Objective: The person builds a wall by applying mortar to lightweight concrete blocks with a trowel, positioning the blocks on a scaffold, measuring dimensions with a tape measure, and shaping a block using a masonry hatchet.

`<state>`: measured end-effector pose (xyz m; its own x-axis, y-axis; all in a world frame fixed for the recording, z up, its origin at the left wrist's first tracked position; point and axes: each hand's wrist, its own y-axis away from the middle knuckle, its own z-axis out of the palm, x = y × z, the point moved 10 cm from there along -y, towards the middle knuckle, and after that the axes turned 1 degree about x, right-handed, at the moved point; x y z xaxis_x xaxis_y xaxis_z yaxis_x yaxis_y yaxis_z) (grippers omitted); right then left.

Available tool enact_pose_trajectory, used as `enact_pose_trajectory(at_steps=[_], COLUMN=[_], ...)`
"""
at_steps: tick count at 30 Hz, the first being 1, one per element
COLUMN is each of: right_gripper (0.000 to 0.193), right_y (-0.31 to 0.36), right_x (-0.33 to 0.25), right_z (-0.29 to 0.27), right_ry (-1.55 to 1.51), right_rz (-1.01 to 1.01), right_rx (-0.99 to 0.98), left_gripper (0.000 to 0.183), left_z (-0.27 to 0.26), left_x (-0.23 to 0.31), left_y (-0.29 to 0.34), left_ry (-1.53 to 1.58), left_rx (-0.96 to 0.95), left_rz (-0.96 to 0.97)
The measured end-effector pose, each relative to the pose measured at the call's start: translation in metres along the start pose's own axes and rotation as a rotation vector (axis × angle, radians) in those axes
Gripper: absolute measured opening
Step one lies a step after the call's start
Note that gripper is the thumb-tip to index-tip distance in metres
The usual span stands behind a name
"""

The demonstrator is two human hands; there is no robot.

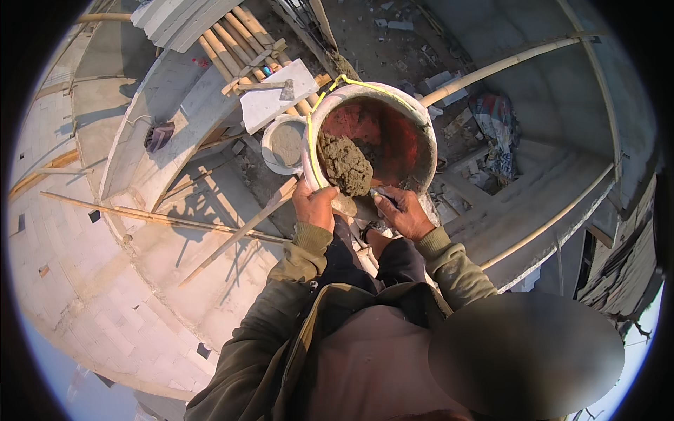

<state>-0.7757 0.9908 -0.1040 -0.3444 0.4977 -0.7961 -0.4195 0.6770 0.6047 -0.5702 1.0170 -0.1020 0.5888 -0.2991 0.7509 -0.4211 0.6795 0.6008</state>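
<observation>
A large pale bucket (427,133) with a reddish inside stands before me, a yellow-green strap (379,87) lying along its rim. Inside it, a heap of wet grey-brown mortar (344,165) is piled toward the near left. My left hand (316,207) is closed on the bucket's near-left rim, thumb over the edge. At the near right of the rim, my right hand (404,210) is closed around the handle of a small trowel-like tool; its blade is hidden, apparently by the mortar. Beside the bucket on the left is a smaller white pail (272,163) with grey contents.
A white block (263,112) carrying a hatchet-like tool (270,85) rests on bamboo poles (228,49) beyond the pail. Long poles (505,64) cross at both sides. Block walls (77,259) drop away at left. Rubble and a crumpled colourful sack (495,130) lie below right.
</observation>
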Motion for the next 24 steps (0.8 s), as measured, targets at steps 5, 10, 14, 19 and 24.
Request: enact_pose_trajectory(at_steps=[5,10,14,19,24], right_gripper=[0.032,0.026,0.026,0.03,0.032], right_y=[-0.045,-0.147,-0.255,-0.364,-0.448], right_x=[0.058,0.118,0.206,0.311,0.377], right_z=[-0.038,-0.098,-0.134,-0.141,-0.161], right_ry=[0.25,0.487,0.592,0.568,0.502], right_rz=[-0.008,-0.015,-0.045,-0.095,0.013], right_rx=[0.168,0.325,0.386,0.474,0.535], left_gripper=[0.044,0.044,0.049,0.057,0.056], left_z=[-0.096,-0.16,-0.168,-0.172,-0.155], left_x=[-0.153,-0.253,-0.295,-0.299,-0.296], left_y=[-0.034,-0.065,-0.079,-0.092,-0.107], left_ry=[0.014,-0.154,-0.241,-0.261,-0.324], left_rx=[0.344,0.272,0.164,0.21,0.17], left_rz=[-0.284,-0.253,-0.311,-0.427,-0.414])
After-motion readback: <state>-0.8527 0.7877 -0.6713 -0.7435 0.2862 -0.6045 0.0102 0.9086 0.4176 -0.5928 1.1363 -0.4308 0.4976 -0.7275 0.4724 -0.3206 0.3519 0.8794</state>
